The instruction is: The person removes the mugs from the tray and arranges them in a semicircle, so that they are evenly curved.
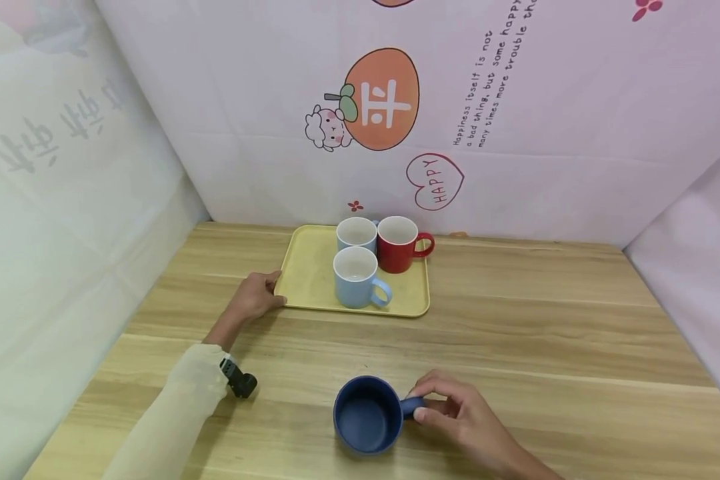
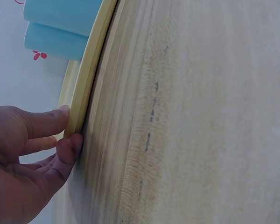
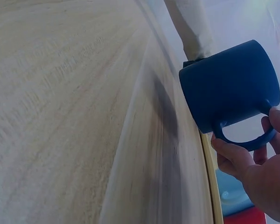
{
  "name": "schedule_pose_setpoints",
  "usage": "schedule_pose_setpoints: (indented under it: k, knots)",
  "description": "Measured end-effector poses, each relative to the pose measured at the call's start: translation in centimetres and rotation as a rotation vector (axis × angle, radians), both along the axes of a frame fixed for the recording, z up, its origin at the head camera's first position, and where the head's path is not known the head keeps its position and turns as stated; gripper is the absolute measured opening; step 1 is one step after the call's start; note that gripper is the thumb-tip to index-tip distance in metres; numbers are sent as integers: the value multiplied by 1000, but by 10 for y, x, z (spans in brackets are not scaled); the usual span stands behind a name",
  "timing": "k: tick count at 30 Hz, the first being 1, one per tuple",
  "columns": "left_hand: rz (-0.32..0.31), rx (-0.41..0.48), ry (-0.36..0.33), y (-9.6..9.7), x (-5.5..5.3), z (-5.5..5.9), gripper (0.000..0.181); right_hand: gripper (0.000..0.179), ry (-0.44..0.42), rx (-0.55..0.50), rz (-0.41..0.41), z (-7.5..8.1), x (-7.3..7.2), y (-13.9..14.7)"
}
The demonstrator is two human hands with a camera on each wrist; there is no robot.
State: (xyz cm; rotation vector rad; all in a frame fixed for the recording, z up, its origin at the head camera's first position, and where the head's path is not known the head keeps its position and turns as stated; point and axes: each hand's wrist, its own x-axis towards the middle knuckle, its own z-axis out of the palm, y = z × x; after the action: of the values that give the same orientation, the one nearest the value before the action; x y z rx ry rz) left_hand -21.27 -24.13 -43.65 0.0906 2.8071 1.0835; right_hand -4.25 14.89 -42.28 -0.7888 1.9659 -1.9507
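Note:
My right hand [image 1: 456, 413] grips the handle of a dark blue mug [image 1: 367, 415]. In the right wrist view the mug [image 3: 231, 88] is above the tabletop, its shadow apart from it, with fingers and thumb around the handle. At the left end of a yellow tray [image 1: 309, 280], my left hand [image 1: 255, 295] holds the front corner. Close up in the left wrist view, the thumb and fingers of the left hand [image 2: 30, 158] pinch the tray rim [image 2: 81, 93]. On the tray stand two light blue mugs, the front one [image 1: 355, 283] and the rear one [image 1: 356, 230], beside a red mug [image 1: 396, 250].
The wooden table [image 1: 546, 333] ends at a printed white cloth backdrop [image 1: 264, 100]. More white cloth hangs at the left and right sides. A small black camera [image 1: 239, 380] is strapped to the left wrist.

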Motion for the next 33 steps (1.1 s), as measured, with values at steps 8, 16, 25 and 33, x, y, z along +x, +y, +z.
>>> schedule_pose_setpoints:
  k: [8,16,25,33]
  knots:
    - [5,33,1,1,0,-2,69,18,-19,-67,75,-5,0,-1]
    - [4,29,0,1,-2,0,69,17,-62,-104,150,-8,0,-1]
    - [-5,10,-3,2,-1,0,68,19,-91,-122,223,-13,5,-2]
    - [-1,11,0,-1,1,2,67,19,-65,-118,260,-21,6,-5]
